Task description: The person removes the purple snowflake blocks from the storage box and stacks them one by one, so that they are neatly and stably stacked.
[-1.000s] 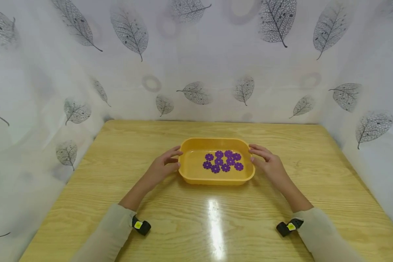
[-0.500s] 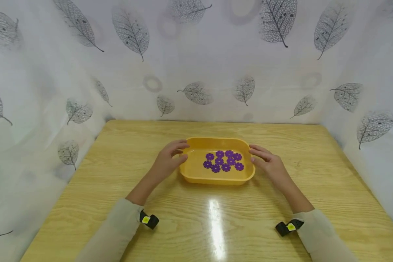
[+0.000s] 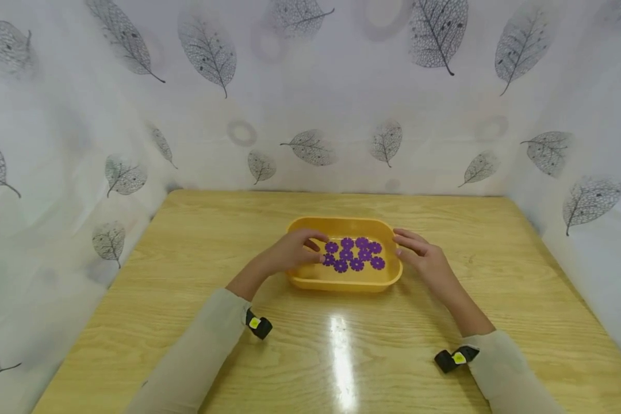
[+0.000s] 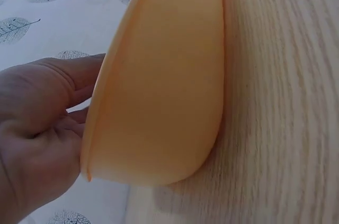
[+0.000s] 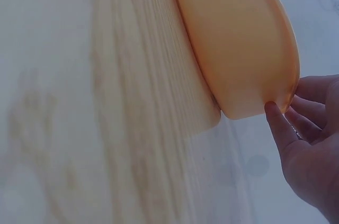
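Left hand (image 3: 291, 253) over the yellow tray (image 3: 341, 285), thumb and fingers parted, close beside purple flower pieces (image 3: 346, 255), contact unclear. Right hand (image 3: 430, 263) holds the rim at its own end; tray on desk (image 3: 300, 345), partly beneath left hand.

White glare (image 3: 342, 362) streaks the table (image 3: 393, 339), while the wrist views are dimmer, perhaps slightly blurred.
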`<act>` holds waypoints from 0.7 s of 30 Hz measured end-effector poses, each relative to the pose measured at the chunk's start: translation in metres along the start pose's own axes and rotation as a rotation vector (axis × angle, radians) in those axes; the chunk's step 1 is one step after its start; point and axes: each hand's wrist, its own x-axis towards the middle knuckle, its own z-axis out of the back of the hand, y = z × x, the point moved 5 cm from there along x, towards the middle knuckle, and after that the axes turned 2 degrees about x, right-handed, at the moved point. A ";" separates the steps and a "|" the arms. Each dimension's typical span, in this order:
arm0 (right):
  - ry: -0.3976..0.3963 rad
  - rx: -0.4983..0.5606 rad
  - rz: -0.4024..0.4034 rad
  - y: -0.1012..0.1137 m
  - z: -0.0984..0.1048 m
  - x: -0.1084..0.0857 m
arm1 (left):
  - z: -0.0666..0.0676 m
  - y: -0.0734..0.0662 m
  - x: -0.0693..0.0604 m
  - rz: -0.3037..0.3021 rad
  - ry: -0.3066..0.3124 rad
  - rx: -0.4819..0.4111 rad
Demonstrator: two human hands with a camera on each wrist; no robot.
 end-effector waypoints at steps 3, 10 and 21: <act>0.001 -0.015 -0.002 0.001 0.002 0.000 | -0.002 -0.001 0.006 0.025 0.050 0.045; 0.010 0.018 -0.013 -0.001 0.000 0.001 | -0.007 0.000 0.016 0.086 0.101 0.116; 0.020 0.027 0.000 -0.001 0.000 0.001 | -0.016 0.000 0.019 0.132 0.061 0.237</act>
